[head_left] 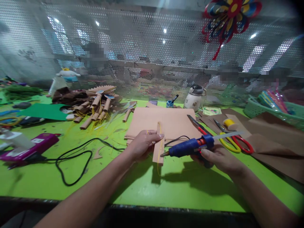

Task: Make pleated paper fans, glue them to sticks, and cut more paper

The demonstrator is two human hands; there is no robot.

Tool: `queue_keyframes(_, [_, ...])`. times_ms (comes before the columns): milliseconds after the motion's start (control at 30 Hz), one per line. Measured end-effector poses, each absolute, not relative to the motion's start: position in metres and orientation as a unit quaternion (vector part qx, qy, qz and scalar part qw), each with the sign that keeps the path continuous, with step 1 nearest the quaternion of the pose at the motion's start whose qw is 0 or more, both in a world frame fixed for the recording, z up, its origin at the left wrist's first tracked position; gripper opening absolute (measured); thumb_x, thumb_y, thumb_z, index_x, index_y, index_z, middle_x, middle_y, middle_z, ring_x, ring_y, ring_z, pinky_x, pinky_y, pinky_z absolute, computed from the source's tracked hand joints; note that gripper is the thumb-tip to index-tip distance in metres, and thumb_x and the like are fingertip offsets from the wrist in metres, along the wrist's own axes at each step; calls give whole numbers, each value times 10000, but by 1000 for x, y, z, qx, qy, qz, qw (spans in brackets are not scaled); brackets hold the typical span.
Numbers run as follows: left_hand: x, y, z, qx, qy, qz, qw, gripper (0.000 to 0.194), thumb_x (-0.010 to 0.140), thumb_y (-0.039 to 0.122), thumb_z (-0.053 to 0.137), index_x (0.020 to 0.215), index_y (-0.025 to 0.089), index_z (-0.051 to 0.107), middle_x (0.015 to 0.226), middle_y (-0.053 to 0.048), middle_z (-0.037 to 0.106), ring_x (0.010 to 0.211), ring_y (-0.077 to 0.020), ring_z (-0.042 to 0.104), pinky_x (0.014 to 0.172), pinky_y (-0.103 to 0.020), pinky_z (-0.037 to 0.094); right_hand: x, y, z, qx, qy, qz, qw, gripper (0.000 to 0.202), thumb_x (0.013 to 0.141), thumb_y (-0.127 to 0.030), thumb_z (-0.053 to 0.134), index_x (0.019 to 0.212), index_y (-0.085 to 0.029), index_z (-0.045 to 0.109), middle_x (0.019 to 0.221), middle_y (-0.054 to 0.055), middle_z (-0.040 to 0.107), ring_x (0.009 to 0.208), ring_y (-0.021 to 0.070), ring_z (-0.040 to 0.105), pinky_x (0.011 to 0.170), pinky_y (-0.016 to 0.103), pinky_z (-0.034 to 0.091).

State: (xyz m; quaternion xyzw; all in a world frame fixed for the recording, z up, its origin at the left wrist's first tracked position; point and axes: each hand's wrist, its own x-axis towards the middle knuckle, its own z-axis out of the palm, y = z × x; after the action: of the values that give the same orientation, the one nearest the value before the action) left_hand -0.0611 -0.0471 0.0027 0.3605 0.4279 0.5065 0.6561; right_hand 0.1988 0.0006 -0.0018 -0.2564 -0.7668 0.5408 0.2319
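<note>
My left hand (pixel 144 144) pinches a narrow tan paper strip (pixel 158 153), held upright above the table. A thin yellow string (pixel 159 148) runs along the strip and hangs below its lower end. In my right hand (pixel 216 158) is a blue hot glue gun (pixel 187 147), gripped by its handle. Its metal nozzle points left and meets or nearly meets the strip's lower part. A clear glue stick (pixel 229 136) sticks out of the gun's back. Behind my hands lies a stack of tan paper sheets (pixel 142 118).
Rolled paper pieces (pixel 95 109) with yellow threads are heaped at left, beside green card (pixel 45 111). A purple power strip (pixel 35 145) and black cord (pixel 68 183) lie left. Scissors (pixel 228 141), a yellow thread spool (pixel 230 124), brown paper (pixel 277 136) and a green basket (pixel 256 109) are right.
</note>
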Motion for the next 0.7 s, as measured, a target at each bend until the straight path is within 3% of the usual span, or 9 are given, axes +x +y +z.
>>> queue_keyframes(300, [-62, -46, 1, 350, 448, 504, 650, 218, 616, 258, 777, 670, 91, 648, 614, -35, 627, 543, -113, 554, 569, -244, 408, 204, 3, -5, -237, -770, 552, 213, 488, 846, -594, 572, 746, -121, 638, 662, 62, 563, 579, 131, 489, 502, 236, 381])
queue_keyframes(500, [-61, -47, 4, 353, 444, 499, 655, 261, 588, 295, 801, 674, 106, 642, 625, -40, 639, 597, -171, 612, 620, -292, 447, 200, 1, -4, -266, -737, 568, 253, 524, 793, -635, 615, 776, -114, 667, 638, 60, 577, 526, 115, 487, 454, 217, 379])
queue_keyframes(700, [-60, -47, 3, 354, 442, 499, 656, 249, 602, 285, 796, 683, 99, 652, 623, -39, 635, 588, -160, 611, 626, -288, 456, 201, 0, -5, -249, -764, 550, 228, 482, 848, -589, 582, 770, -121, 665, 699, 69, 595, 603, 124, 517, 515, 216, 400])
